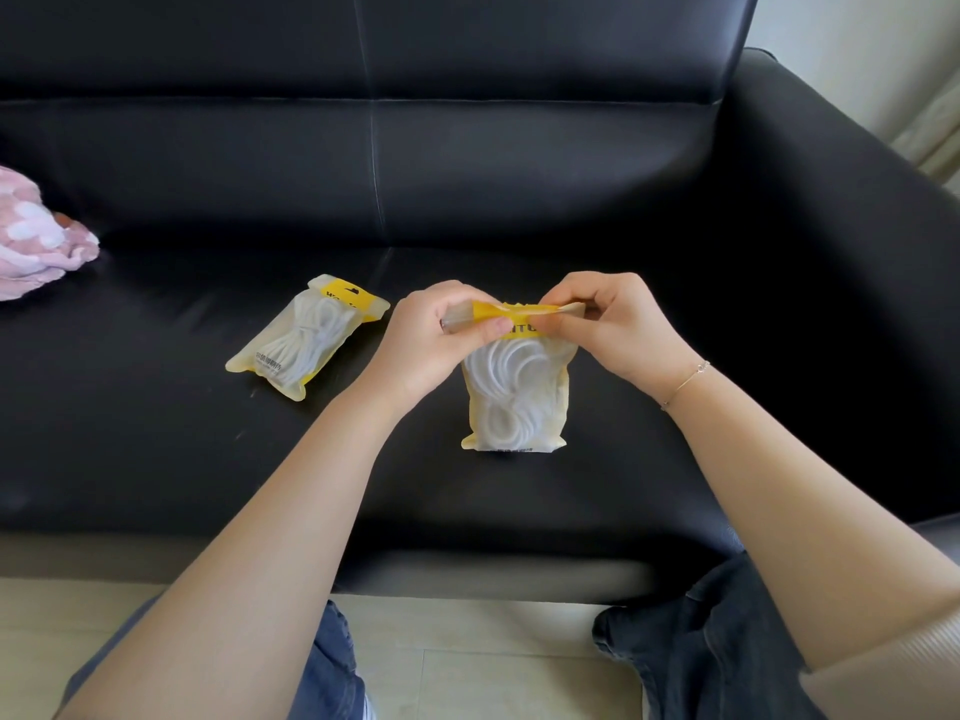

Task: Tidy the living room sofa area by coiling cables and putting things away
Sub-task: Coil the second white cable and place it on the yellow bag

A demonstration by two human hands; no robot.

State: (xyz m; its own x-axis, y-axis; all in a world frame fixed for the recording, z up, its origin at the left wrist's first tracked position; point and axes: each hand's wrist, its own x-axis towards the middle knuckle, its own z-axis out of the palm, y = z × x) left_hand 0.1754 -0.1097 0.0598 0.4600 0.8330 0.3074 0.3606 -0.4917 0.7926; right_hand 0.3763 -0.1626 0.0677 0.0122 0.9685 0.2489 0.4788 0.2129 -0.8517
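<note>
both hands, left [436,337] and right [605,324], pinch the top strip of a cable bag [514,394] standing on the sofa [519,200]; it looks light, soft and slippery, best held by that strip.

Bright, even daylight, apparently from the upper right, where the wall [852,39] is washed out pale. Black leather sofa [519,163] shows soft broad sheen along backrest and right armrest, no hard glare. Shadows soft: faint ones under the two yellow pouches [306,337]. Wide-angle bend obvious: sofa edges and armrest curve toward the frame borders. Centre sharp enough to see pouch print; bottom edge and pink blanket [36,236] at left slightly soft.
</note>
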